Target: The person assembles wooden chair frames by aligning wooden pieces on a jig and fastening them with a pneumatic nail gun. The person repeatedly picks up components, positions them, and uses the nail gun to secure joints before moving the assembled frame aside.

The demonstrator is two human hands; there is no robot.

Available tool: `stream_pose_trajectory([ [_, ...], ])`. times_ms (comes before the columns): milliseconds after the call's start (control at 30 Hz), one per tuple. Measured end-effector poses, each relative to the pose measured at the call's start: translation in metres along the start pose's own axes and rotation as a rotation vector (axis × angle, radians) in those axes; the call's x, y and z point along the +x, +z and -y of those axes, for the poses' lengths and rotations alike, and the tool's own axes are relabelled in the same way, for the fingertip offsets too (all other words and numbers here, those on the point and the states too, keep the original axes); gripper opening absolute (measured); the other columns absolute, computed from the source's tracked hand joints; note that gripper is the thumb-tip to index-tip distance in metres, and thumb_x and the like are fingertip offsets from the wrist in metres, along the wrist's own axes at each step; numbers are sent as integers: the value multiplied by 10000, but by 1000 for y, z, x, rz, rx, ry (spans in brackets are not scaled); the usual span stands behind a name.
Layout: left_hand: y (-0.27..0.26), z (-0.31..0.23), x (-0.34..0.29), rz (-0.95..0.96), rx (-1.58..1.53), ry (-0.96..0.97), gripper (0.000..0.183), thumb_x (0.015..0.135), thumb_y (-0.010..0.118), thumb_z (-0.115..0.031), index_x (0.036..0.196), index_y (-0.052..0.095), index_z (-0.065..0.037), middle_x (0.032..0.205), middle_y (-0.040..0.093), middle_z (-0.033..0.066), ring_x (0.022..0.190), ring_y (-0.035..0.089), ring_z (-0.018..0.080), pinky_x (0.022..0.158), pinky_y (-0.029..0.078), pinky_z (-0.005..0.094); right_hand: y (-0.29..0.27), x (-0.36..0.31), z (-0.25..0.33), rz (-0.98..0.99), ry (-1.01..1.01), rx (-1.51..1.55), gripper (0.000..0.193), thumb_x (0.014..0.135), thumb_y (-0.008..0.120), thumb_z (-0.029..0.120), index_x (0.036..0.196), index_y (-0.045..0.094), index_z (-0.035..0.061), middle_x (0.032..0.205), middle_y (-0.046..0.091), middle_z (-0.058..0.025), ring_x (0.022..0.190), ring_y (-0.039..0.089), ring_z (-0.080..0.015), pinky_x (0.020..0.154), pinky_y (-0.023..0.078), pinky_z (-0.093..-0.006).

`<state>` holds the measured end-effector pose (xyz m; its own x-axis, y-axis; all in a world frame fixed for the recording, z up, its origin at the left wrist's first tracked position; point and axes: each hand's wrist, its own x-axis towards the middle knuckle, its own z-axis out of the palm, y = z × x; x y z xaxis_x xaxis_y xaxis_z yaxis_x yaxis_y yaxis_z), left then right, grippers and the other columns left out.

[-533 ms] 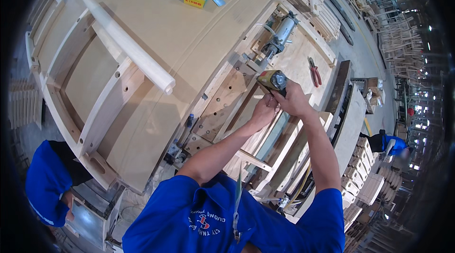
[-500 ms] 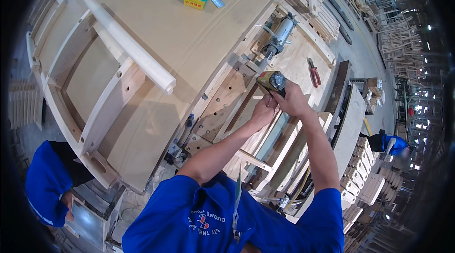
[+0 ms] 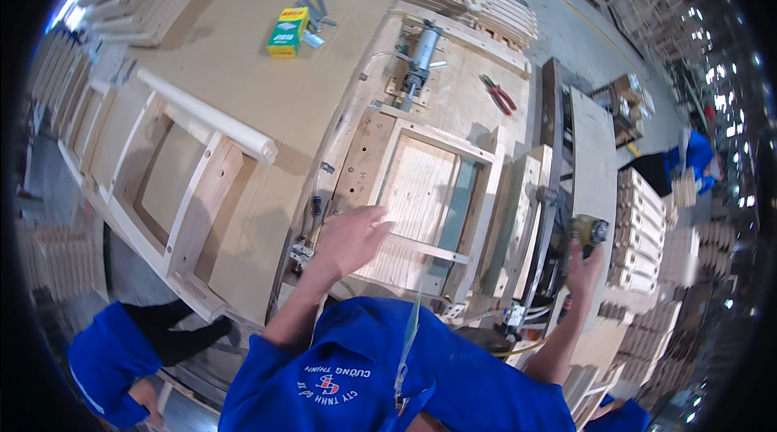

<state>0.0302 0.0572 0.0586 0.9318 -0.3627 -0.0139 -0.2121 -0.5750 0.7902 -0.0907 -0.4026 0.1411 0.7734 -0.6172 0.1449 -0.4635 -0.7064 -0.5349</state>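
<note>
My right hand (image 3: 584, 266) grips a yellow-and-black pneumatic staple gun (image 3: 588, 231), held off to the right over the bench's right side. My left hand (image 3: 350, 239) is open, its fingers stretched out and slightly blurred, above the left edge of the work area. Between the hands, a pale rectangular wooden frame (image 3: 484, 217) with a crossbar lies in a wooden jig. Along the jig's left side runs a wooden plate with holes (image 3: 358, 166). Beyond the frame sits a silver air cylinder (image 3: 422, 51) mounted on the jig.
Red-handled pliers (image 3: 498, 95) lie on the board at the far right. A green-and-yellow box (image 3: 287, 34) stands by metal staple strips (image 3: 317, 9) on the cardboard-covered table. A curved wooden frame (image 3: 182, 205) rests at left. Another person (image 3: 121, 359) in blue is at lower left.
My hands have parted from the frame's far corner. The right one swung right and nearer with the staple gun; the left came back left and opened. My view shifted too.
</note>
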Motion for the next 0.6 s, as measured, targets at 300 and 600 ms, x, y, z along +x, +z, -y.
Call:
stream_pose_trajectory([
  [300,-23,25,-77,-74,-320,-375,234,1063,671,-172,1121,724,49,843,785,60,843,725,88,766,554,259,-9,-4,-130,-110,309,-535,504,1003,679,133,1434,481,-35,1346,553,-259,1203,620,-473,962,544,-528],
  [600,14,16,-103,-212,-131,-199,194,1016,738,-129,1152,763,6,904,777,50,828,717,95,786,568,270,27,-13,-162,-282,215,-700,640,994,731,230,1545,469,36,1462,560,-170,1238,612,-383,980,524,-483],
])
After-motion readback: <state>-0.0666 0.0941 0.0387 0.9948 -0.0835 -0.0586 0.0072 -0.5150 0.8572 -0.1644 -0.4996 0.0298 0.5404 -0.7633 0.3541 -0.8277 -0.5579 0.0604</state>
